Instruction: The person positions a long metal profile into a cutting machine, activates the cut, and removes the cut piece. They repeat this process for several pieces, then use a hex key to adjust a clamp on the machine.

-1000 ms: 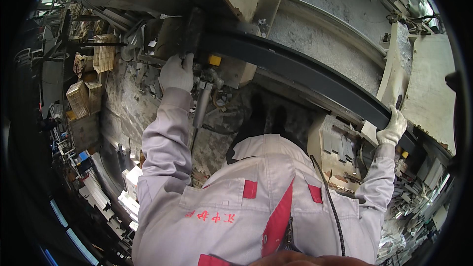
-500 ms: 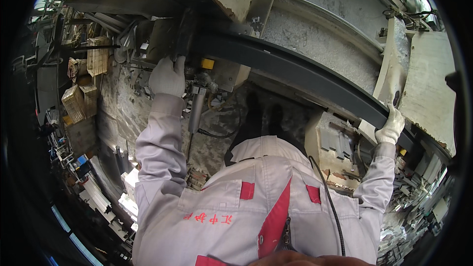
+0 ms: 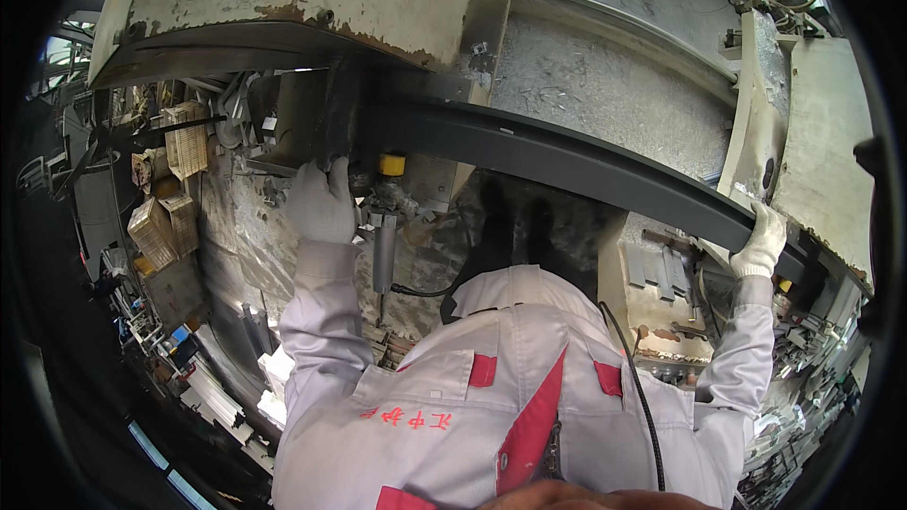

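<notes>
A long dark metal beam (image 3: 557, 156) lies across in front of me, curving down to the right in the view. My right hand (image 3: 761, 241), in a white knit glove, is closed around the beam near its right end. My left hand (image 3: 321, 203), gloved too, reaches the lower edge of a dark upright metal piece (image 3: 338, 113) at the beam's left end. Its thumb and fingers close on that edge, with the fingertips partly hidden in shadow. Below the left hand hangs a grey cylinder (image 3: 384, 255) with a black hose, and a yellow block (image 3: 391, 165) sits beside it.
A pale machine body (image 3: 387, 0) with chipped paint overhangs at the upper left. Beyond the beam lies a dusty grey bed (image 3: 605, 76). A pale panel (image 3: 827, 132) stands at the right. Wicker-like crates (image 3: 151, 229) are at the left, and metal strips (image 3: 657, 269) lie on a ledge.
The view has shifted, showing more of the pale machine body at the upper left. My left hand sits slightly lower in the picture, thumb and fingers further apart. My right hand stays on the beam.
</notes>
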The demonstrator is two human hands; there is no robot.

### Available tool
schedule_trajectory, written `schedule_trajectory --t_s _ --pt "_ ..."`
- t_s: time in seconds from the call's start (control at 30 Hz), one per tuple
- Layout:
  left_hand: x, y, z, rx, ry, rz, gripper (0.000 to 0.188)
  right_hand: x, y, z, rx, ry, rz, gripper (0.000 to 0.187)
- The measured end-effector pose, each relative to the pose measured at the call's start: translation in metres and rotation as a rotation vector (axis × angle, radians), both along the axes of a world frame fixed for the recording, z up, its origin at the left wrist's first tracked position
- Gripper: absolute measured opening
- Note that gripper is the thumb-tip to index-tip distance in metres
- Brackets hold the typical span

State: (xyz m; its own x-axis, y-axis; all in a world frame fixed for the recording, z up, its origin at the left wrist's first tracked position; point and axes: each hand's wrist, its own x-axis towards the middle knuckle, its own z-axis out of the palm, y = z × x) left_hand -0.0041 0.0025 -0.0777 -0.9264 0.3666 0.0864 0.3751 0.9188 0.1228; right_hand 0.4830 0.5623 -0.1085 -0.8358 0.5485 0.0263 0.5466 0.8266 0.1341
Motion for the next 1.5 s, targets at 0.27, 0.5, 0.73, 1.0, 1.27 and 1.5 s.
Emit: schedule_trajectory --t_s 0.27,0.5,0.73,1.0,1.27,1.5 --pt "-0.002 -0.001 -0.001 0.064 -0.101 -0.047 0.041 -0.011 -0.012 0.015 -0.065 -0.019 -0.116 0.085" --pt "-0.014 -0.008 -0.007 -0.069 -0.173 0.026 0.053 -0.02 -0.015 0.026 -0.175 -0.301 -0.317 0.1" --pt "-0.018 -0.01 -0.005 -0.115 -0.273 0.112 0.061 -0.019 -0.014 0.026 -0.167 -0.283 -0.304 0.099" --pt "-0.02 -0.001 0.001 -0.301 -0.222 0.135 0.068 -0.016 -0.015 0.019 -0.142 -0.211 -0.3 0.091" --pt "-0.011 0.001 0.0 -0.224 -0.094 0.095 0.072 -0.023 -0.015 0.036 -0.205 -0.409 -0.34 0.088" --pt "-0.006 0.004 0.015 -0.277 -0.135 0.153 0.069 -0.022 -0.017 0.042 -0.228 -0.346 -0.335 0.093"
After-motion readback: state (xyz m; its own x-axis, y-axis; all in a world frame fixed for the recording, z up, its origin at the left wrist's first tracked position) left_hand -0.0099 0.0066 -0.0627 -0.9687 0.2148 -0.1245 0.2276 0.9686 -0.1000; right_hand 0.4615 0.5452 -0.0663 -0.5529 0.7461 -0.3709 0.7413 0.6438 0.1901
